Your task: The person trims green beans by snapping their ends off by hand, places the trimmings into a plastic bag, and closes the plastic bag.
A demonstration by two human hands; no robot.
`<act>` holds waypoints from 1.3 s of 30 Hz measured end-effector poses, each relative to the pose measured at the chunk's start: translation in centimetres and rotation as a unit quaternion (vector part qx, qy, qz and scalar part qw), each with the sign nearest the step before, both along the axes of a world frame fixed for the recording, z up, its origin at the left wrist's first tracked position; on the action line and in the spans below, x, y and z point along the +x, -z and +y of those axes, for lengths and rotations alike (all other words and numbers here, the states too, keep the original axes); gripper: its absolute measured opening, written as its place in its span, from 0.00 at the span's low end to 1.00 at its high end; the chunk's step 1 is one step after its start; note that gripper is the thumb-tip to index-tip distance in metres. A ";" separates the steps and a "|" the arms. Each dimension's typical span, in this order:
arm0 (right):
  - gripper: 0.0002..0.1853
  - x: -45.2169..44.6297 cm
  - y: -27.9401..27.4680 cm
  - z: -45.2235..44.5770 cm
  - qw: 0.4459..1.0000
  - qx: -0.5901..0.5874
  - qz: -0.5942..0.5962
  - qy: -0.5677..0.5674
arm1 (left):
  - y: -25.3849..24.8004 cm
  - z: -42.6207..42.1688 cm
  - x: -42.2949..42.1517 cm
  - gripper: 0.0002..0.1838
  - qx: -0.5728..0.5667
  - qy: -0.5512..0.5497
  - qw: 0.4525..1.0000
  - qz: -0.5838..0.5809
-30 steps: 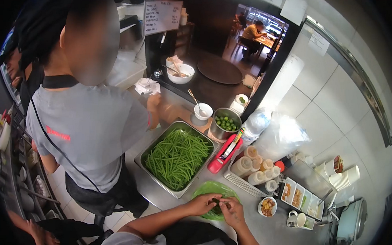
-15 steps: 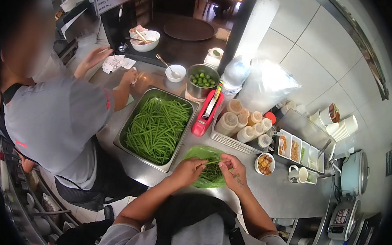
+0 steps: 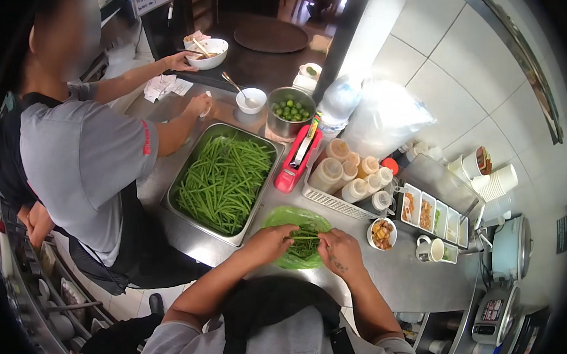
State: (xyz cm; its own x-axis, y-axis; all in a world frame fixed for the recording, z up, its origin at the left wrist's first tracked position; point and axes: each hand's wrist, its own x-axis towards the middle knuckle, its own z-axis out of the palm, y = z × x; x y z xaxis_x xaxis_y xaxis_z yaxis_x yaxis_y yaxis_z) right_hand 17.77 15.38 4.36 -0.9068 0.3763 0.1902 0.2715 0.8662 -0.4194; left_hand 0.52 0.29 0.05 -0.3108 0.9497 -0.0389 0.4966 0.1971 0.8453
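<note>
A green bean [image 3: 305,236] stretches between my two hands, above a green plastic bag [image 3: 289,218]. My left hand [image 3: 269,245] is closed in a pinch on one end of it. The other end is at the fingertips of my right hand [image 3: 342,252], also closed. Inside the open bag lie dark green bean scraps [image 3: 306,249], partly covered by my fingers. Left of the bag, a steel tray [image 3: 247,238] holds a heap of whole green beans [image 3: 222,183].
A red tape dispenser [image 3: 291,170] and a basket [image 3: 333,204] of squeeze bottles stand behind the bag. To the right are a small bowl of browned chunks [image 3: 382,233] and a mug [image 3: 430,249]. At left, a co-worker [image 3: 86,141] touches a white bowl [image 3: 210,52].
My hands have come slightly lower over the bag, still holding a bean between them. The co-worker's far hand has reached forward to the white bowl at the back.
</note>
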 end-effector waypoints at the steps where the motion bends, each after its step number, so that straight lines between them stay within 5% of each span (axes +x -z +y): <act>1: 0.07 -0.1 0.0 0.0 1.000 0.001 0.002 0.000 | -0.1 0.2 0.1 0.20 0.001 0.000 1.000 0.002; 6: 0.09 -1.1 -0.3 -0.2 0.992 0.015 0.125 0.006 | 0.0 1.6 0.8 0.12 0.122 0.034 0.991 0.036; 10: 0.07 -1.3 1.3 -0.3 0.980 -0.078 0.166 0.074 | -0.4 2.4 1.0 0.09 0.082 0.025 0.996 -0.031; 12: 0.06 -1.7 2.4 -0.8 0.886 -0.367 0.215 0.188 | 0.7 2.6 1.3 0.09 0.122 0.023 0.987 -0.097; 13: 0.06 -1.9 2.3 -1.0 0.886 -0.367 0.214 0.188 | 1.2 2.6 1.4 0.09 0.122 0.023 0.988 -0.097; 15: 0.07 -2.4 1.7 -1.6 0.786 -0.523 0.252 0.211 | 1.6 2.5 1.5 0.09 0.098 -0.029 0.972 -0.213; 20: 0.08 -2.1 4.7 -2.0 0.837 -0.506 0.127 0.164 | 0.7 2.4 0.5 0.11 0.105 -0.108 0.919 -0.365; 23: 0.11 -1.9 4.3 -2.4 0.955 -0.294 0.025 0.043 | -0.1 2.3 -0.5 0.13 0.151 -0.145 0.880 -0.426; 27: 0.13 -1.8 3.4 -2.6 0.966 -0.256 0.013 0.042 | 0.3 1.8 -1.6 0.13 0.183 -0.161 0.847 -0.472; 33: 0.14 -2.0 3.9 -2.4 0.903 -0.407 0.102 0.089 | 0.7 1.7 -1.4 0.13 0.168 -0.139 0.840 -0.497; 39: 0.04 -2.3 2.5 -2.3 0.955 -0.279 0.095 0.038 | 0.8 1.7 -0.4 0.12 0.166 -0.112 0.827 -0.524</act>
